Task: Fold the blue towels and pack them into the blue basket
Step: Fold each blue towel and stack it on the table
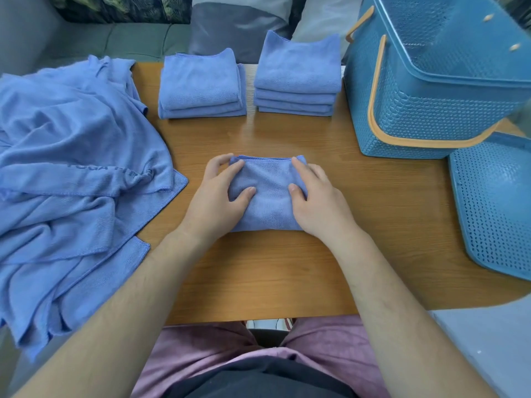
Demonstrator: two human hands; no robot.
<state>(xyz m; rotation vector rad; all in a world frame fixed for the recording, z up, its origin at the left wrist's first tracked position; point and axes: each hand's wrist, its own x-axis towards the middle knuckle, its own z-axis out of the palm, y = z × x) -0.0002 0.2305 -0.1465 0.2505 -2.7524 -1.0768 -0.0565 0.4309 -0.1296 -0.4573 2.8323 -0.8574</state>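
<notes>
My left grip (pixel 219 193) and right grip (pixel 319 196) clasp the folded towel (pixel 268 196) by its sides, thumbs pressed on top, mid-counter (pixel 258 271). I see a left stack (pixel 201 84) and a right stack (pixel 297 79) of folded towels at the far edge. The basket (pixel 425 104) stands far right, a perforated blue piece (pixel 494 202) lying just beside it. Loose towels (pixel 71 168) heap on the left

Blue towels folded, stacked and heaped on the surface beside a blue basket.
A small folded towel (pixel 268 196) lies mid-surface, left hand (pixel 218 196) and right hand (pixel 319 202) holding its sides. A left stack (pixel 201 84) and right stack (pixel 297 73) sit along the far edge, an unfolded heap (pixel 71 168) drapes the left edge, and the orange-handled basket (pixel 431 90) stands at the far right corner.
</notes>
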